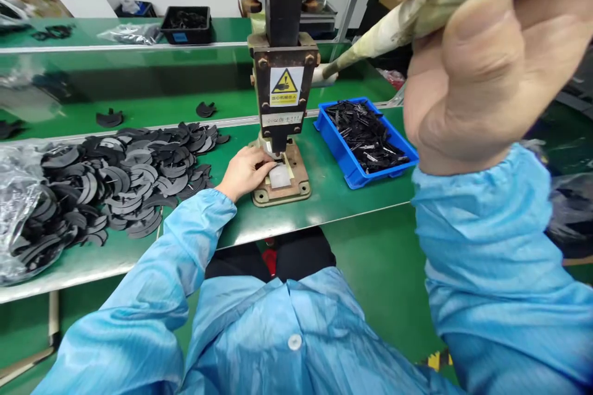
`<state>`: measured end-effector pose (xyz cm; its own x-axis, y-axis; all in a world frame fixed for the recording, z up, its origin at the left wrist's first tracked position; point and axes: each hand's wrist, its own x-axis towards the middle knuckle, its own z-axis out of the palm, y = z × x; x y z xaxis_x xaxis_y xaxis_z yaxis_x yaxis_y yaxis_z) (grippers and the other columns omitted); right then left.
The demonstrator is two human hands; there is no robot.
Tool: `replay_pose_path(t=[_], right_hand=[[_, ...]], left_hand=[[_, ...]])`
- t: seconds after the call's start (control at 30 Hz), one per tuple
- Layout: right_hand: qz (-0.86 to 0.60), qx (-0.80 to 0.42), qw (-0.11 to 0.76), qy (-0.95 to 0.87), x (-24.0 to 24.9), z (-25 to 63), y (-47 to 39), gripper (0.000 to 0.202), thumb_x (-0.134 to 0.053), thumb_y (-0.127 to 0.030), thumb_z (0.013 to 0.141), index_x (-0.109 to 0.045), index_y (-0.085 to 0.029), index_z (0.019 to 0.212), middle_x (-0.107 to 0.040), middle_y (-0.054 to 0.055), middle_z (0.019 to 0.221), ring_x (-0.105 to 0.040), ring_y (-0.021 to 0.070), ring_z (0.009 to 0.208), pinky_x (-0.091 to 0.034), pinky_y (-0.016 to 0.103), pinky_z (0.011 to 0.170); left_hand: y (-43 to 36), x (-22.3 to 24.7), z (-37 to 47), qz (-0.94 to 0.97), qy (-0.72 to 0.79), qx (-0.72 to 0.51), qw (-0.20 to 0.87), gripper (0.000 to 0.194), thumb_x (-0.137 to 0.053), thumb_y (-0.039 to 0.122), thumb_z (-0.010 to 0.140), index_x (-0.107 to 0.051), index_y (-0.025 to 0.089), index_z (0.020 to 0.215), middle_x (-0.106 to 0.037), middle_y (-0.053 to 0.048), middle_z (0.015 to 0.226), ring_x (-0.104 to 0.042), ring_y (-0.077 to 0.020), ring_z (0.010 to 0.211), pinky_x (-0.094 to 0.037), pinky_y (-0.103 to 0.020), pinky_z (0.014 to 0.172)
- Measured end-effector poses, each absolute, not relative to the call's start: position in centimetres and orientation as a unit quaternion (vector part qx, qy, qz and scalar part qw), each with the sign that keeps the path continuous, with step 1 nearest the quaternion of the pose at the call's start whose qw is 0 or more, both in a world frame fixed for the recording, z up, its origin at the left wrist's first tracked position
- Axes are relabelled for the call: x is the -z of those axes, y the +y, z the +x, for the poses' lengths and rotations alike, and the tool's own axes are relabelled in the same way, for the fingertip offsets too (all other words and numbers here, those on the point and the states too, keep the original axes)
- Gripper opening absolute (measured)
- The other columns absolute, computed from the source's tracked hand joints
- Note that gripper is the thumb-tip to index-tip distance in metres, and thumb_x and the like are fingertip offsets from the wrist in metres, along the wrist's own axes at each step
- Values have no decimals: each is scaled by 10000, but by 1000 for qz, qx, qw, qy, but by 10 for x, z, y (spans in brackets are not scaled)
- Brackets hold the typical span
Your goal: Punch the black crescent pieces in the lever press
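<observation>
My right hand (500, 55), raised high on the right, is wrapped round the tape-covered lever handle (384, 34) of a hand press (286, 83). The lever slants down to the press's side. My left hand (248, 170) is at the press base (282, 194), its fingers bent together right under the press head. Whatever these fingertips hold is hidden by the hand and the tool. A pale, whitish block (280, 176) sits on the base beside my left thumb.
Many black curved plastic parts (134, 173) lie heaped on the left, partly in a clear plastic bag (21, 197). A blue bin (352, 176) of thin black pieces stands right of the press. Behind are a black bin (186, 40) and two loose curved parts.
</observation>
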<state>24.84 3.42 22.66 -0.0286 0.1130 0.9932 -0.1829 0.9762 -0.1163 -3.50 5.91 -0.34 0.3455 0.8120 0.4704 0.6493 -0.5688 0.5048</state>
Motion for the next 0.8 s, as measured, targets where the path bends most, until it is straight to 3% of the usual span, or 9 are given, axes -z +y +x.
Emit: replay_pose_path(t=[0.07,0.17,0.27,0.37,0.47,0.67,0.8], right_hand=[[-83,-120,661,-736,-227,242,27,579,-317,-591,1002,-679,-175,1177,-663,-50,1070,-781,44,1010,-601,380,982],[-137,-140,662,-724,-215,238,15,198,-700,-391,972,-686,-200,1023,-624,-70,857,-706,32,818,-608,282,813],[-142,-133,638,-745,-188,243,2,313,-768,-401,956,-622,-206,759,-634,-40,737,-667,90,744,-619,343,747],[-170,-96,614,-765,-153,249,-9,360,-751,-425,961,-595,-229,702,-659,-50,723,-697,150,839,-658,531,964],[-181,-66,618,-762,-118,252,-16,291,-765,-370,925,-609,-249,710,-677,-58,734,-712,186,903,-584,661,1138],[-195,-38,678,-707,-86,244,-14,231,-767,-369,867,-616,-290,710,-670,-55,723,-708,212,876,-569,676,1156],[-190,-31,702,-685,-84,237,-10,290,-750,-387,863,-568,-277,666,-638,-45,685,-692,212,830,-573,665,1128]], left_hand=[[58,3,-38,818,450,-341,105,255,-663,414,1045,-828,227,994,-805,-88,1098,-699,-267,1065,-519,-428,1036],[56,5,-40,820,445,-344,105,261,-635,395,1063,-830,221,1054,-809,-91,1136,-705,-266,1097,-519,-424,1045],[55,7,-41,826,428,-351,105,262,-624,371,1073,-830,213,1105,-818,-87,1158,-717,-261,1105,-518,-424,1051],[55,8,-41,827,427,-351,108,262,-623,366,1075,-829,210,1116,-823,-84,1164,-723,-259,1110,-518,-427,1052],[52,5,-39,825,437,-340,114,266,-616,372,1077,-828,216,1113,-826,-84,1178,-727,-256,1125,-520,-427,1059],[54,-9,-58,836,459,-279,113,298,-575,351,1077,-797,216,1221,-810,-91,1255,-715,-262,1191,-525,-421,1092],[82,-20,-117,787,591,-178,15,395,-606,386,1037,-759,176,1334,-767,-148,1333,-659,-345,1269,-489,-495,1130]])
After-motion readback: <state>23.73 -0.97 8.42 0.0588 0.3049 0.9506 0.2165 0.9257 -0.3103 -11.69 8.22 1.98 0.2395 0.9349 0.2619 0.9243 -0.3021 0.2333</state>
